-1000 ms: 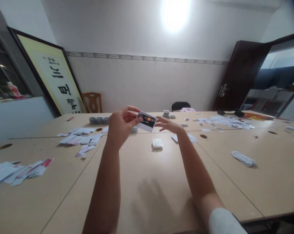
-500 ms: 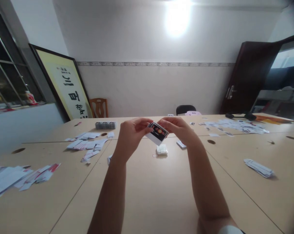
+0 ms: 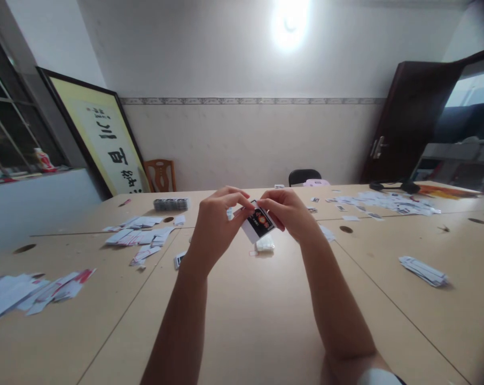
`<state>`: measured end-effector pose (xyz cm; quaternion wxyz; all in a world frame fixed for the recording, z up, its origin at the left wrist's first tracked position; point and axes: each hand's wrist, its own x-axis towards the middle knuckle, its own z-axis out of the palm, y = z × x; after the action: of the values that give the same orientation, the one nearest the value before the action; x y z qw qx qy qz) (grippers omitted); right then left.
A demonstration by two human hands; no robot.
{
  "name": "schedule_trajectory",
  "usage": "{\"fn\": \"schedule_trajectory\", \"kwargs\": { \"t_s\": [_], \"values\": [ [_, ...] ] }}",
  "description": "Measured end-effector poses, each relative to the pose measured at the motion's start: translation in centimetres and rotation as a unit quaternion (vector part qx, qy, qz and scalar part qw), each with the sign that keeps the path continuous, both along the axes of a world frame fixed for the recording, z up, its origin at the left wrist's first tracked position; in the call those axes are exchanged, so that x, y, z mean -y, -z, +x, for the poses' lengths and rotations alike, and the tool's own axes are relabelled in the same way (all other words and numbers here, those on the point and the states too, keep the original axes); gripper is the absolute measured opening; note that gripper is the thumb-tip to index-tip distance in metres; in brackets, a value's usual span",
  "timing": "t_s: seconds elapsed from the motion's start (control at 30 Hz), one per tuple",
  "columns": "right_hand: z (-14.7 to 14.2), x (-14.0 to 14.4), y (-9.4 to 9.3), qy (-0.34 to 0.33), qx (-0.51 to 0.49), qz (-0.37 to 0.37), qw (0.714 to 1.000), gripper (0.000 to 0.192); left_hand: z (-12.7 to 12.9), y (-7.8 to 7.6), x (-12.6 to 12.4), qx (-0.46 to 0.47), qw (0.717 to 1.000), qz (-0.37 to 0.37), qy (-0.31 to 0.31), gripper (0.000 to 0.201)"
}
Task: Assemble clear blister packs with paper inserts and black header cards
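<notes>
1. Left hand and right hand both pinch one dark card, lifted above the desk.
2. Small stack lies underneath; loose cards remain scattered, unsorted.

At the centre of the frame, the card is white with a black panel bearing a red and orange motif. The table across the lower frame is pale beige wood grain. At lower left, the scattered papers are white, some edged red. At upper left, the framed scroll is pale yellow with black characters in a black frame. At upper right, the door is dark brown.
</notes>
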<state>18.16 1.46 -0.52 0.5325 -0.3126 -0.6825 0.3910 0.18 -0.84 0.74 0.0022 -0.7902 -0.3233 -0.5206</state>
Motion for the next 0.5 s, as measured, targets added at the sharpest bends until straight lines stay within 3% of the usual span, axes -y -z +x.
{"fn": "schedule_trajectory", "kwargs": {
  "t_s": [0.17, 0.5],
  "values": [
    [-0.6, -0.6, 0.2, 0.024, -0.056, -0.011, 0.998, 0.026, -0.3, -0.1, 0.5, -0.063, 0.995, 0.068, -0.025, 0.012],
    [-0.6, -0.6, 0.2, 0.052, -0.078, -0.012, 0.995, 0.021, -1.4, -0.4, 1.3, -0.084, 0.995, 0.045, 0.029, 0.010]
  ]
}}
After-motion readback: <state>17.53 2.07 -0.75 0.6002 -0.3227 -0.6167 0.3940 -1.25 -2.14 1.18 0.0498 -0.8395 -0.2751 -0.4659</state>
